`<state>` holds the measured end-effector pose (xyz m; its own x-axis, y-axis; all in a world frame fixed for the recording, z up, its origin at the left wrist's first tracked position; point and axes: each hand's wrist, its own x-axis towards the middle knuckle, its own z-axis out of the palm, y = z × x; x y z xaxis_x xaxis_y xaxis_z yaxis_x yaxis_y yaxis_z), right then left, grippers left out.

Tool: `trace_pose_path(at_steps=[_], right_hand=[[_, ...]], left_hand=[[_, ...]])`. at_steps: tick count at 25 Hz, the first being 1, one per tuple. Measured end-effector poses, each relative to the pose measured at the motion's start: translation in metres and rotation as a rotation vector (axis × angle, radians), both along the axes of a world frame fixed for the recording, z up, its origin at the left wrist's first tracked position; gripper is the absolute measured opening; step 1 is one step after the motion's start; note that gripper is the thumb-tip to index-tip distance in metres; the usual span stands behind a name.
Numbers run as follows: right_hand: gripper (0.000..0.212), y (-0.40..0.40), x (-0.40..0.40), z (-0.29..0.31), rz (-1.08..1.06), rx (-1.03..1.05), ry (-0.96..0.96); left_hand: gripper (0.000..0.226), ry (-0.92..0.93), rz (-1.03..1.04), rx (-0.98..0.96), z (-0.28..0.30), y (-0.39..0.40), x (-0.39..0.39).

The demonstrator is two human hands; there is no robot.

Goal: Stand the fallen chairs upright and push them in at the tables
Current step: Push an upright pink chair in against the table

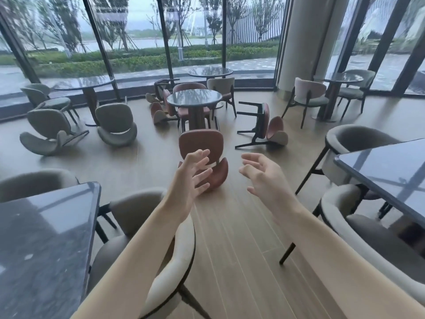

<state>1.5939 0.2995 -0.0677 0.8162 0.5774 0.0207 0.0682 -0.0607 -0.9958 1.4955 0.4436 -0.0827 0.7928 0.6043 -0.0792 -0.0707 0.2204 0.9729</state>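
Hands: left hand (193, 173) and right hand (264, 176) both raised in mid-air over the floor (230, 226), fingers spread and slightly bent, palms turned toward each other, holding nothing and touching nothing.

Fallen chairs, on the floor:
- Red chair (203, 157), tipped over just beyond the hands, seat and backrest facing the camera, between the hands and the round centre bench (194, 97). The left hand partly overlaps it in view; contact is not evident.
- Red side-lying chair (262, 125), right of the centre bench, dark legs pointing left, backrest on the floor.
- Red chairs in a heap (161, 111), at the left edge of the centre bench; how many lie there cannot be told.
- Grey chair (116, 125), tipped on its back near the foot of the left round bench (85, 85).
- Grey chair, second (50, 132), overturned further left, beside the first.

Upright chairs:
- Red upright chair (189, 87) and beige chair (222, 88) at the far edge of the centre bench.
- Grey upright chair (43, 97) at the left edge of the left round bench.
- Pale pink chair (309, 93) and grey-green chair (358, 86) at the right round bench (340, 78).
- Grey armchairs (147, 217), near left, drawn up to the dark square bench (46, 226); two more armchairs (351, 139) at the near right bench (386, 166).

Surroundings: window wall (138, 42) with trees and water outside; white column (303, 38); far round bench (210, 72) by the glass.
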Motion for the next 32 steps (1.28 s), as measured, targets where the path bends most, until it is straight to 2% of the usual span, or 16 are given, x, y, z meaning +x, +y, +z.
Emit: trace_pose_path(at_steps=[2,6,10,14,19,24,32], right_hand=[[0.033,0.037,0.036,0.003,0.011,-0.003,-0.003],[0.032,0.090,0.102,0.003,-0.016,0.001,0.017],[0.033,0.134,0.163,-0.005,-0.011,-0.013,0.025],[0.033,0.185,0.238,-0.023,0.009,-0.027,0.032],[0.030,0.252,0.348,-0.038,0.027,-0.030,0.059],[0.027,0.330,0.457,-0.044,0.040,-0.010,0.079],[0.025,0.445,0.537,-0.070,0.072,-0.043,0.155]], left_hand=[[0.075,0.000,0.001,0.007,0.002,0.036,0.036],[0.055,0.028,-0.032,0.007,0.000,0.090,0.108],[0.059,0.026,-0.026,-0.001,-0.008,0.133,0.167],[0.052,0.033,0.002,-0.033,-0.026,0.178,0.240],[0.069,0.055,0.079,-0.042,-0.039,0.238,0.337],[0.074,0.102,0.147,-0.010,-0.044,0.307,0.432],[0.075,0.140,0.234,-0.040,-0.067,0.407,0.502]])
